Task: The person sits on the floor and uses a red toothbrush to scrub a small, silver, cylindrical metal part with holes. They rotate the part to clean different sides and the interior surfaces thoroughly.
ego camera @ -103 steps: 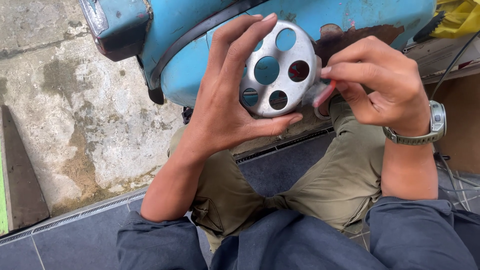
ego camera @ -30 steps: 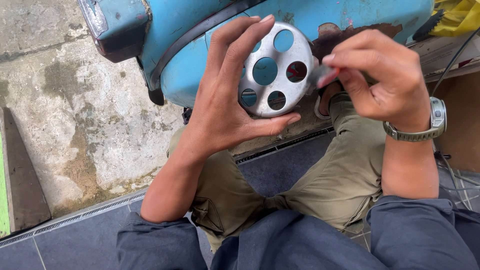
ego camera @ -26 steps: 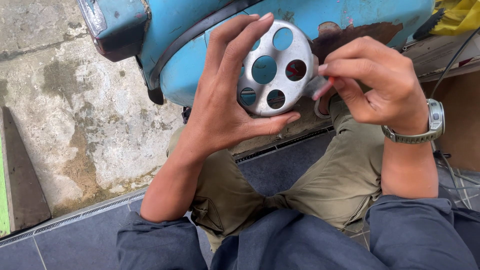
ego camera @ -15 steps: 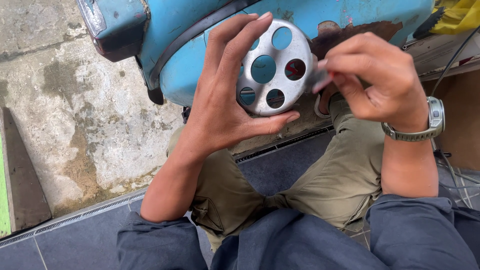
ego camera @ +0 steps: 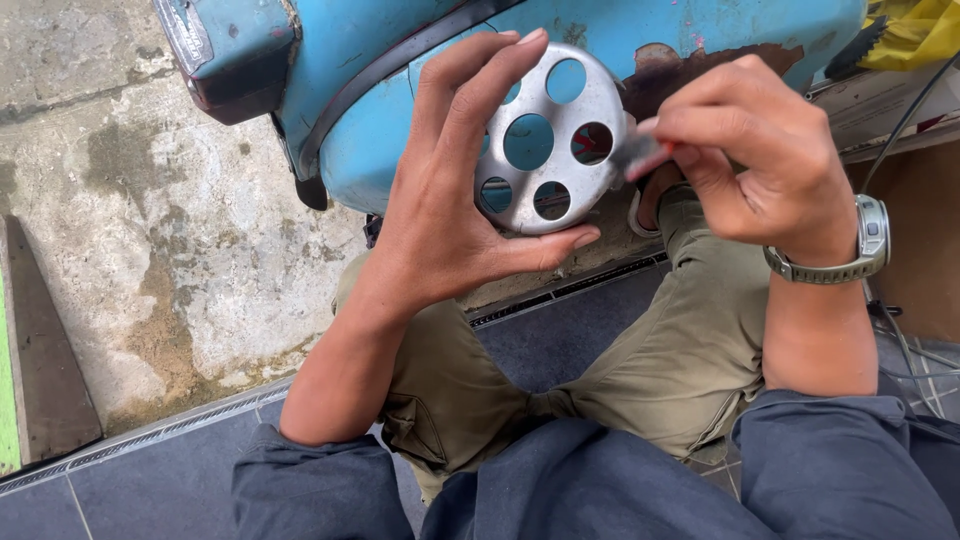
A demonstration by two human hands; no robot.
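Note:
My left hand (ego camera: 450,210) grips a round silver metal disc (ego camera: 548,110) with several round holes, fingers behind it and thumb under its lower rim. My right hand (ego camera: 755,150), with a watch on the wrist, pinches a small grey piece (ego camera: 642,155) against the disc's right edge. What that piece is I cannot tell. Both hands are raised in front of a light blue scooter body (ego camera: 400,100) with a rust patch.
The scooter's tail light (ego camera: 215,50) is at the upper left over stained concrete ground (ego camera: 130,200). A metal drain strip (ego camera: 150,440) borders dark tiles under my olive trousers. Yellow cloth (ego camera: 915,35) and cables (ego camera: 900,330) lie at the right.
My right hand has made small shifts along the disc's right edge, rubbing the small piece there. The left hand keeps the disc steady in the same place.

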